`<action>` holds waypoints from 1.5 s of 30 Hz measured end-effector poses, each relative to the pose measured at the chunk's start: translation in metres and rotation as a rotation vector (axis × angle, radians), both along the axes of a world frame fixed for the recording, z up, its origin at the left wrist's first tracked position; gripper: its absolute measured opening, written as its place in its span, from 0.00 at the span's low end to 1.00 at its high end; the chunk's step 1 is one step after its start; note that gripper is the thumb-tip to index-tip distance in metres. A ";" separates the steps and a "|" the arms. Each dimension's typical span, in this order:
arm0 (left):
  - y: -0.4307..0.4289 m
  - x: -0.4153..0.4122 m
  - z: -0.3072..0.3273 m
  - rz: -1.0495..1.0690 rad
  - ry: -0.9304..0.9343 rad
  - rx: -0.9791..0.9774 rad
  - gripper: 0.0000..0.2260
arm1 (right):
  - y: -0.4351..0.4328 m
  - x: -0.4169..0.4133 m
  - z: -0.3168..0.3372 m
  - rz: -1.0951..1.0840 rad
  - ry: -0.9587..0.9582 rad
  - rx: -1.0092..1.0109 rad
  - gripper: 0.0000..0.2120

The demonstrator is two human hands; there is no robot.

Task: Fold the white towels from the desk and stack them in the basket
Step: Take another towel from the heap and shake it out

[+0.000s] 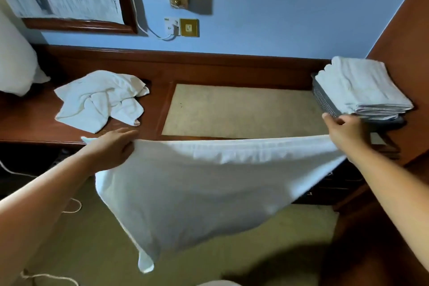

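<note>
Pinching its top corners, the left grip (113,146) and the right grip (343,130) are closed on a limp white terry towel (197,181), held stretched in the air at the near edge of the glossy reddish-brown wooden tabletop (34,118). It is judged light, soft and floppy, best taken at the corners. Crumpled white towels (99,100) are heaped at the left; folded ones (362,90) are stacked in the grey perforated basket (322,97).

Both bare forearms extend forward, spread well apart, with the backs of the hands facing up. The left hand (115,146) and the right hand (346,129) each pinch one upper corner of a white towel (197,183), held taut between them.
</note>
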State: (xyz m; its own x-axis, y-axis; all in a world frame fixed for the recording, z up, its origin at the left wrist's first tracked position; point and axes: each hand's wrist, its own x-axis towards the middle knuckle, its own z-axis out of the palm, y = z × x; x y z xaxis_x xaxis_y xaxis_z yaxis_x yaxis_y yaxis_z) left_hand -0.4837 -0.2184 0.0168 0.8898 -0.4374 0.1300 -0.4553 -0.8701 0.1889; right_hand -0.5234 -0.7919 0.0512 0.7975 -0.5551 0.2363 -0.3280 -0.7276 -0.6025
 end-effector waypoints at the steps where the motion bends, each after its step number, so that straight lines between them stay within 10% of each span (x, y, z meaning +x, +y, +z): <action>1: 0.003 -0.004 -0.004 -0.067 -0.002 0.020 0.09 | 0.003 0.000 -0.002 0.020 -0.002 -0.008 0.27; 18: 0.058 -0.033 -0.056 0.165 -0.195 0.254 0.12 | 0.012 -0.058 -0.060 0.781 0.361 -0.355 0.31; 22: 0.062 -0.044 -0.057 0.173 -0.255 0.217 0.14 | 0.004 -0.055 -0.075 0.700 0.178 -0.272 0.18; 28: 0.048 -0.048 -0.041 0.140 -0.218 0.106 0.05 | 0.011 -0.032 -0.062 0.356 0.182 -0.101 0.24; 34: 0.049 -0.043 -0.021 0.008 -0.260 0.126 0.19 | 0.010 -0.011 -0.047 0.247 0.189 -0.056 0.18; 45: 0.013 -0.018 -0.021 0.065 -0.332 0.202 0.09 | -0.025 -0.013 -0.055 0.221 0.403 -0.462 0.04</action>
